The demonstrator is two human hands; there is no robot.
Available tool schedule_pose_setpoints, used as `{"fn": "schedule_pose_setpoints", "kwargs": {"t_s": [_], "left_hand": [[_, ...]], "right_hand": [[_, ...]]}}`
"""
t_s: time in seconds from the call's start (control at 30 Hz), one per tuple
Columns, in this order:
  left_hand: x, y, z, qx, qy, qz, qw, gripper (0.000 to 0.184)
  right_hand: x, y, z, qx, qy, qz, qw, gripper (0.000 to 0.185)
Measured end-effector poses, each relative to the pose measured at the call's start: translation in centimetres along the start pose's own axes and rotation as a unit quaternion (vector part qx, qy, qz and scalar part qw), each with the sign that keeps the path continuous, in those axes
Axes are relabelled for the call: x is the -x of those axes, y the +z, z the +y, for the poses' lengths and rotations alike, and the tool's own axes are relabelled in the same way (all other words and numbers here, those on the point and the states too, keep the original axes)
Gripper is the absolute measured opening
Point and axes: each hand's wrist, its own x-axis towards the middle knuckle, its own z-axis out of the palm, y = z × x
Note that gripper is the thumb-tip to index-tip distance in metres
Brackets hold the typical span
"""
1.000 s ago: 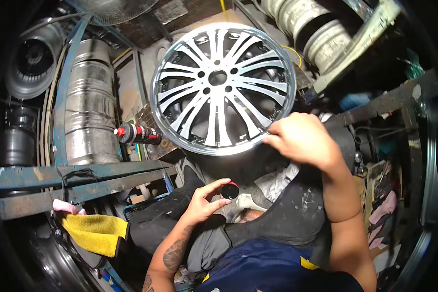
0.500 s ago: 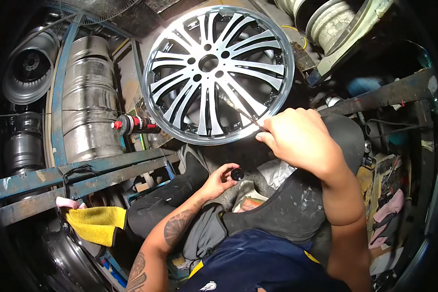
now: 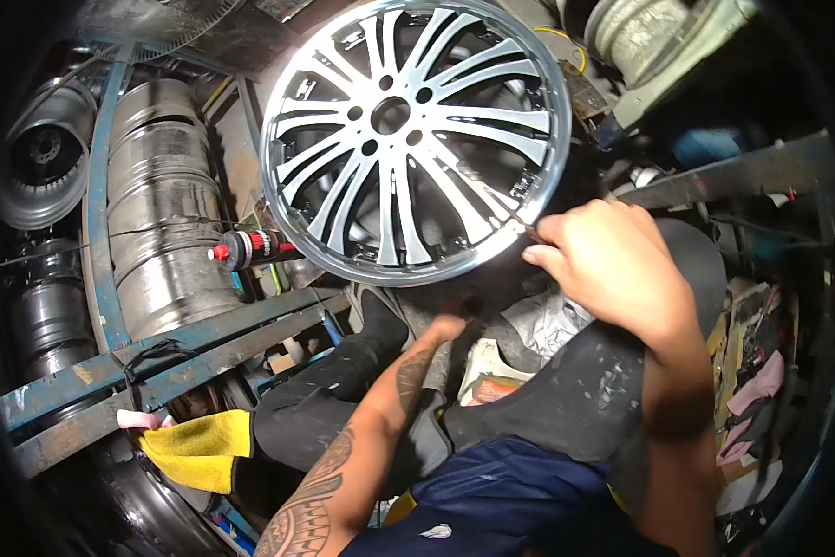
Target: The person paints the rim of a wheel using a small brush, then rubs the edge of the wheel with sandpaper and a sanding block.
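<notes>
A silver alloy wheel rim (image 3: 464, 172) with black recesses between its paired spokes lies face up in front of me. My right hand (image 3: 613, 265) is pinched on a thin, dark brush-like tool (image 3: 521, 223) at the rim's lower right edge. Its tip points in over the end of a spoke. Below the rim, in shadow between my legs, is my left hand (image 3: 452, 322). Its fingers are dark and blurred, so I cannot make out whether they hold anything.
A red-and-black bottle or tool (image 3: 250, 249) lies left of the rim. Stacked wheel barrels (image 3: 162, 204) stand behind a blue metal frame (image 3: 111, 269). A yellow cloth (image 3: 199, 452) hangs at lower left. Another wheel (image 3: 636, 37) sits at upper right; crumpled white material (image 3: 547, 325) lies near my right knee.
My left hand, which held a small round black cap-like thing, has reached forward into the shadow under the rim. My right hand and tool sit slightly further right in view.
</notes>
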Motion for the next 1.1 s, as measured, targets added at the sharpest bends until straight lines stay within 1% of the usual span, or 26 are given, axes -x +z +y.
{"fn": "schedule_pose_setpoints", "kwargs": {"t_s": [0.03,0.07,0.1,0.13,0.2,0.37,0.6,0.63,0.77,0.8,0.87,0.9,1.0,1.07,1.1], "left_hand": [[-0.1,0.7,-0.8,-0.024,0.001,0.018,1.0,0.057],[0.0,1.1,-0.4,0.011,0.001,0.04,0.999,0.056],[0.0,1.4,-0.2,0.005,-0.002,0.06,0.998,0.048],[-0.1,1.6,-0.1,0.003,-0.007,0.069,0.998,0.047],[-0.3,2.0,-0.3,-0.003,-0.017,0.072,0.997,0.047],[-0.7,2.6,-1.6,-0.021,-0.043,0.075,0.996,0.046],[-0.7,3.5,-2.9,-0.027,-0.077,0.083,0.993,0.044],[-0.7,3.7,-2.9,-0.027,-0.082,0.086,0.993,0.044],[-1.8,4.2,-3.4,-0.038,-0.095,0.088,0.991,0.043],[-2.2,4.2,-3.6,-0.041,-0.095,0.089,0.991,0.043],[-2.9,4.0,-3.7,-0.05,-0.099,0.088,0.99,0.043],[-3.6,3.6,-3.8,-0.059,-0.1,0.088,0.989,0.043],[-3.8,2.3,-4.2,-0.098,-0.108,0.075,0.986,0.042],[-3.6,0.7,-3.8,-0.134,-0.127,0.044,0.982,0.042],[-3.3,-0.6,-3.1,-0.159,-0.139,0.017,0.977,0.042]], "right_hand": [[-0.1,-0.3,0.1,0.002,0.003,0.002,1.0,0.026],[-0.2,-0.7,0.0,0.005,0.007,0.0,1.0,0.027],[-0.3,-1.3,-0.3,0.013,0.037,-0.012,0.999,0.028],[-0.5,-1.4,-0.4,0.016,0.046,-0.015,0.999,0.028],[-0.9,-1.4,-0.1,0.024,0.068,-0.02,0.997,0.029],[-2.0,-0.8,-0.3,0.018,0.051,-0.054,0.997,0.029],[-4.0,-1.4,-1.9,0.0,0.069,-0.111,0.991,0.03],[-4.1,-1.2,-1.6,0.006,0.049,-0.12,0.992,0.029],[-4.5,-0.5,-2.5,-0.087,-0.021,-0.178,0.98,0.024],[-4.5,0.1,-2.2,-0.104,-0.057,-0.178,0.977,0.022],[-4.9,0.6,-3.0,-0.092,-0.094,-0.219,0.967,0.023],[-5.0,1.2,-3.2,-0.066,-0.127,-0.243,0.959,0.024],[-4.7,4.2,-4.9,-0.031,-0.168,-0.332,0.928,0.025],[-4.6,6.2,-6.6,0.038,-0.152,-0.408,0.899,0.025],[-4.5,7.3,-7.5,0.066,-0.143,-0.422,0.893,0.024]]}}
